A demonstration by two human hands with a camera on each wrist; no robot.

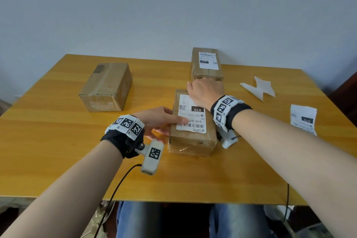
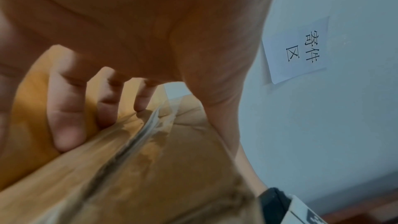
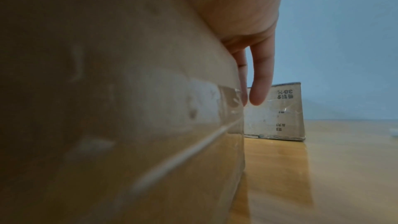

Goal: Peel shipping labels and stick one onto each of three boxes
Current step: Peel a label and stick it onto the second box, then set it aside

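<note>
Three cardboard boxes stand on the yellow table (image 1: 58, 150). The middle box (image 1: 193, 141) carries a white "070" label (image 1: 192, 116). My left hand (image 1: 160, 120) holds its left side, thumb lying on the label and fingers (image 2: 66, 117) against the side wall (image 2: 161, 168). My right hand (image 1: 204, 91) lies on the far end of the label, its fingers (image 3: 260, 77) hanging over the far edge of the box (image 3: 107, 108). Behind stands a labelled box (image 1: 207, 63) (image 3: 277, 113). At the far left sits a box (image 1: 105, 87) with no shipping label showing.
One loose "070" label (image 1: 303, 120) lies at the table's right edge. Peeled backing papers (image 1: 258, 88) lie behind it at the right. A paper sign (image 2: 299, 48) hangs on the wall. Camera cables trail off the front edge by my knees.
</note>
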